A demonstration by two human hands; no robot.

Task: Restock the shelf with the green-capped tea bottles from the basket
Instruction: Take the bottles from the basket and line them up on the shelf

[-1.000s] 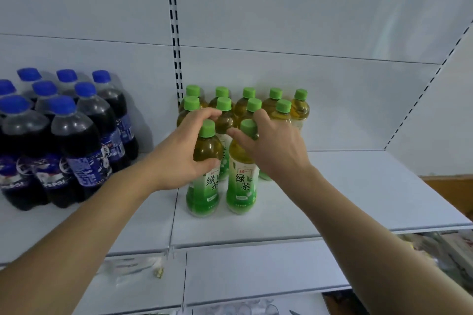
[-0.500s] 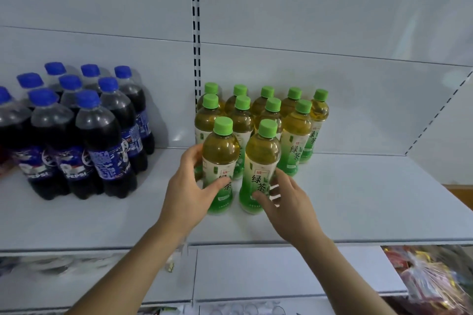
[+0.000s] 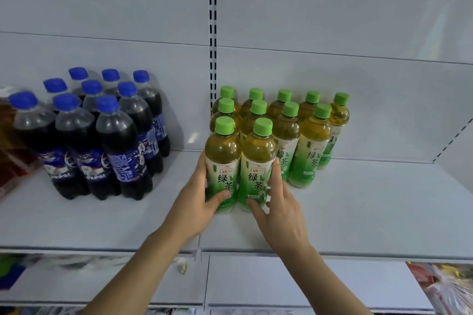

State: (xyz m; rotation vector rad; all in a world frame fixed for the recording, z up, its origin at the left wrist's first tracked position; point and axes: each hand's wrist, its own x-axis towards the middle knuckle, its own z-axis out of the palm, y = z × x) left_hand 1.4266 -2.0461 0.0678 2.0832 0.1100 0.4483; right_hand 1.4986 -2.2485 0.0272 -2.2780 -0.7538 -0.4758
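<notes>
Several green-capped tea bottles stand in rows on the white shelf (image 3: 358, 212). Two stand side by side in front. My left hand (image 3: 197, 202) wraps the lower label of the front left tea bottle (image 3: 223, 156), thumb across its front. My right hand (image 3: 279, 210) grips the base of the front right tea bottle (image 3: 257, 161), fingers along its right side. Both bottles are upright with their bases on the shelf. Behind them stands the rest of the tea bottles (image 3: 307, 140), reaching the back panel. The basket is out of view.
A group of blue-capped cola bottles (image 3: 102, 135) stands on the shelf to the left, a hand's width from the tea. Bare shelf surface lies right of the tea rows. A slotted upright (image 3: 212, 20) runs up the back panel. Packaged goods (image 3: 450, 286) show below, lower right.
Both hands slid from the bottle necks down to the lower labels. The two front bottles now stand closer to the rows behind. The view has shifted, so the shelf sits further right.
</notes>
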